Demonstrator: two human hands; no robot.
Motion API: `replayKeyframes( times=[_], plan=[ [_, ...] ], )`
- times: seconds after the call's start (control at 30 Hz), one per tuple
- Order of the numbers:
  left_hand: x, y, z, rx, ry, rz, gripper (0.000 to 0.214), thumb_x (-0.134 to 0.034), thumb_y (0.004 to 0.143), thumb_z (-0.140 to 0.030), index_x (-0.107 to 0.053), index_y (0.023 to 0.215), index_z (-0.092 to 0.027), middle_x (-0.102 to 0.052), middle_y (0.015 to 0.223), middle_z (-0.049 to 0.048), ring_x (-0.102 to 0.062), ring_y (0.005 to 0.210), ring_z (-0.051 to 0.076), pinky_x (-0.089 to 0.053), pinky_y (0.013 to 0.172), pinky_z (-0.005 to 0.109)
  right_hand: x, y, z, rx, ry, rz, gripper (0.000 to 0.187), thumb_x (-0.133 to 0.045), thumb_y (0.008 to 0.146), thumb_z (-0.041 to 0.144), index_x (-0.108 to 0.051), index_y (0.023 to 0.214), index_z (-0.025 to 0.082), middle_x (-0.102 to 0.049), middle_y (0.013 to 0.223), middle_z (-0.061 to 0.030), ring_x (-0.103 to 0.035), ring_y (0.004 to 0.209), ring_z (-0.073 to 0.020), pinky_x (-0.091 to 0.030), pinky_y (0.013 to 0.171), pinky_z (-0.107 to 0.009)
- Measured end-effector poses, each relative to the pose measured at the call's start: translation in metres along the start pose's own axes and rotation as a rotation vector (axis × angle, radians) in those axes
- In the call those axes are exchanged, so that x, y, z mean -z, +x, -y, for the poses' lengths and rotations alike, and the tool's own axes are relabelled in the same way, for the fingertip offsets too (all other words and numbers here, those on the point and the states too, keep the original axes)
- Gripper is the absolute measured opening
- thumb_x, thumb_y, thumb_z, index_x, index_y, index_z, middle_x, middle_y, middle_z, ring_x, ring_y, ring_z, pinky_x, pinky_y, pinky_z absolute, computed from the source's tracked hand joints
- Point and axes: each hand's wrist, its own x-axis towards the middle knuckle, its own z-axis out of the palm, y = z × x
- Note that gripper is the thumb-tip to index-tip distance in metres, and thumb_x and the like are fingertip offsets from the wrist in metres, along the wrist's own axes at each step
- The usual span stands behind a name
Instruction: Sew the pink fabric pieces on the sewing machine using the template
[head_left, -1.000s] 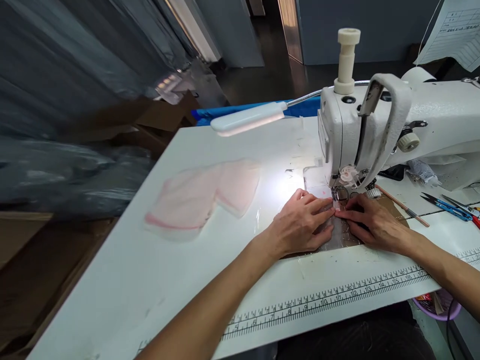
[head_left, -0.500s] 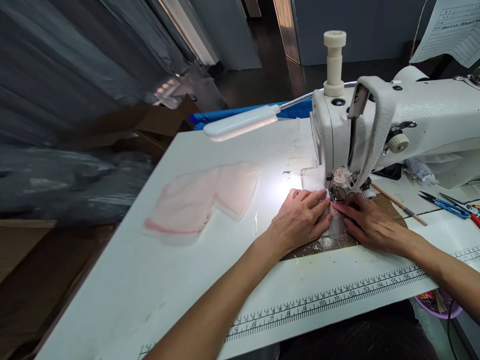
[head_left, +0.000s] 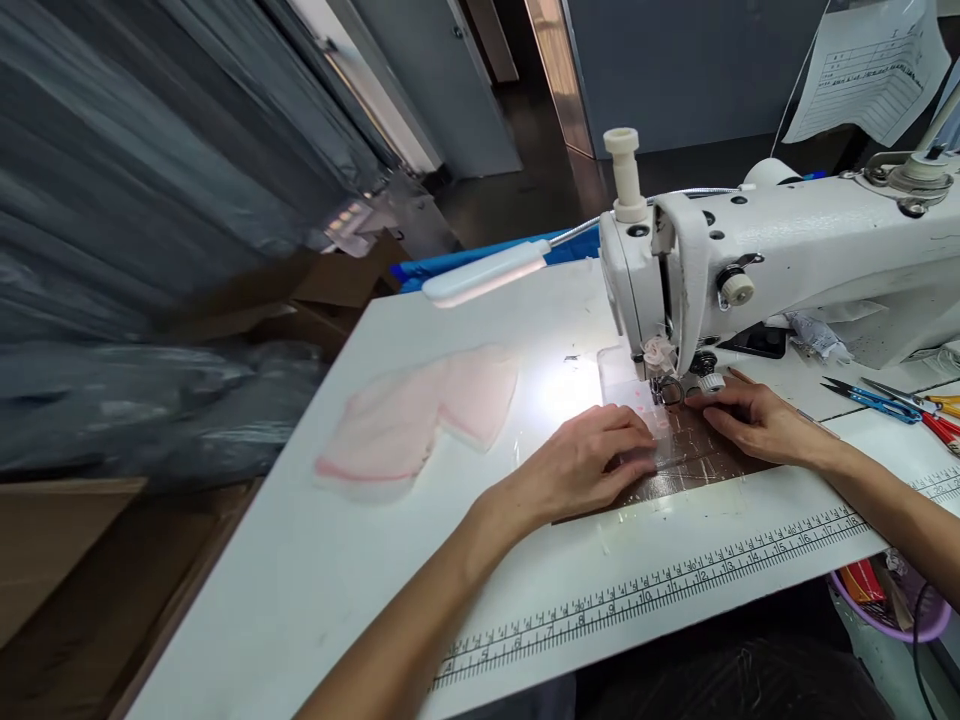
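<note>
While the left hand [head_left: 600, 450] is resting palm down with its fingers loosely bent, a sheer whitish piece [head_left: 641, 402] with small pink marks is being lit just beyond its fingertips, ahead of the knuckles and a little to their right. Nothing is being clenched by this hand; the near edge of the piece is being partly covered by its fingers, and whether it is being pressed there cannot be told.

From the right hand [head_left: 757, 420], the same piece is lying to the left, past the presser foot [head_left: 664, 390]. This hand's thumb and forefinger are being held close together just beside the foot; whether anything is being pinched cannot be told. The piece is thus being approached more nearly by the left hand, the foot by the right. Its long axis is being obscured by the fingers and the foot, so no direction can be given.

Below both hands, a shiny brown sheet [head_left: 690, 465] is being exposed between them. Well to the left of the left hand, a larger pale pink piece [head_left: 420, 420] is being supported flat on the counter [head_left: 285, 580].
</note>
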Motion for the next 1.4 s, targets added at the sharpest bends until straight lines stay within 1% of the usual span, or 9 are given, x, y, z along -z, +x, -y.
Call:
replayKeyframes(
  times=[0.1, 0.23, 0.47, 0.6, 0.7, 0.9, 1.07, 1.3, 1.4],
  plan=[
    [-0.006, -0.003, 0.0, 0.01, -0.028, 0.014, 0.021, -0.054, 0.098, -0.03, -0.071, 0.095, -0.018, -0.069, 0.1, 0.0066, -0.065, 0.089, 0.017, -0.058, 0.076, 0.033, 0.004, 0.0, 0.002, 0.049, -0.062, 0.061, 0.031, -0.05, 0.092, 0.025, -0.072, 0.114, 0.024, -0.07, 0.097, -0.0046, -0.065, 0.084, -0.017, -0.054, 0.076, -0.032],
    [-0.016, -0.006, 0.006, 0.031, -0.065, -0.066, 0.025, -0.05, 0.099, -0.027, -0.071, 0.087, -0.019, -0.069, 0.093, 0.0048, -0.065, 0.085, 0.015, -0.058, 0.075, 0.032, 0.012, 0.004, 0.009, 0.087, -0.161, 0.16, 0.029, -0.052, 0.091, 0.026, -0.073, 0.111, 0.023, -0.071, 0.102, -0.0056, -0.066, 0.091, -0.0194, -0.052, 0.088, -0.037],
    [-0.024, -0.011, 0.012, 0.054, -0.151, -0.112, 0.019, -0.06, 0.095, -0.033, -0.07, 0.097, -0.017, -0.068, 0.098, 0.0066, -0.066, 0.091, 0.016, -0.06, 0.078, 0.033, 0.019, 0.024, 0.016, 0.027, -0.163, 0.262, 0.029, -0.05, 0.092, 0.024, -0.074, 0.106, 0.017, -0.073, 0.095, -0.0056, -0.065, 0.078, -0.0176, -0.05, 0.07, -0.03],
    [-0.024, -0.009, 0.012, 0.014, -0.134, -0.139, 0.024, -0.052, 0.099, -0.027, -0.071, 0.089, -0.018, -0.068, 0.095, 0.006, -0.066, 0.087, 0.014, -0.06, 0.076, 0.031, 0.013, 0.028, 0.011, -0.017, -0.11, 0.183, 0.028, -0.048, 0.092, 0.023, -0.074, 0.1, 0.017, -0.072, 0.085, -0.0042, -0.062, 0.071, -0.0156, -0.047, 0.063, -0.027],
    [-0.021, -0.007, 0.011, -0.019, -0.079, -0.206, 0.024, -0.049, 0.1, -0.023, -0.069, 0.087, -0.017, -0.068, 0.095, 0.0065, -0.066, 0.087, 0.015, -0.058, 0.077, 0.033, 0.008, 0.02, 0.009, 0.037, -0.06, 0.099, 0.028, -0.048, 0.091, 0.024, -0.074, 0.098, 0.016, -0.071, 0.086, -0.004, -0.062, 0.074, -0.0153, -0.047, 0.065, -0.027],
    [-0.019, -0.004, 0.007, -0.042, -0.017, -0.303, 0.021, -0.049, 0.1, -0.021, -0.066, 0.088, -0.017, -0.069, 0.095, 0.0055, -0.066, 0.085, 0.014, -0.057, 0.072, 0.031, -0.009, 0.006, 0.015, 0.186, -0.008, 0.147, 0.034, -0.063, 0.088, 0.036, -0.067, 0.114, 0.015, -0.068, 0.1, -0.008, -0.063, 0.089, -0.0183, -0.05, 0.081, -0.032],
    [-0.024, -0.001, 0.001, -0.149, 0.11, -0.414, 0.009, -0.059, 0.096, -0.024, -0.063, 0.093, -0.016, -0.07, 0.091, 0.0064, -0.067, 0.08, 0.016, -0.056, 0.065, 0.032, -0.024, 0.008, 0.018, 0.266, -0.086, 0.111, 0.019, -0.057, 0.094, 0.03, -0.068, 0.097, 0.015, -0.065, 0.094, -0.008, -0.06, 0.088, -0.0186, -0.049, 0.081, -0.033],
    [-0.023, -0.001, -0.002, -0.149, 0.105, -0.516, 0.006, -0.06, 0.092, -0.011, -0.063, 0.091, -0.016, -0.072, 0.09, 0.0062, -0.068, 0.079, 0.015, -0.055, 0.065, 0.03, -0.011, 0.012, -0.002, 0.226, -0.197, -0.109, 0.022, -0.049, 0.092, 0.021, -0.068, 0.101, 0.015, -0.066, 0.089, -0.0068, -0.06, 0.079, -0.0172, -0.05, 0.073, -0.032],
    [-0.026, 0.0, -0.002, -0.175, 0.095, -0.461, 0.007, -0.059, 0.093, -0.012, -0.064, 0.09, -0.016, -0.073, 0.089, 0.0051, -0.068, 0.078, 0.014, -0.056, 0.067, 0.031, -0.011, 0.011, -0.006, 0.242, -0.274, -0.086, 0.028, -0.045, 0.093, 0.018, -0.07, 0.107, 0.017, -0.067, 0.095, -0.0074, -0.061, 0.083, -0.0177, -0.05, 0.074, -0.032]
  ],
)
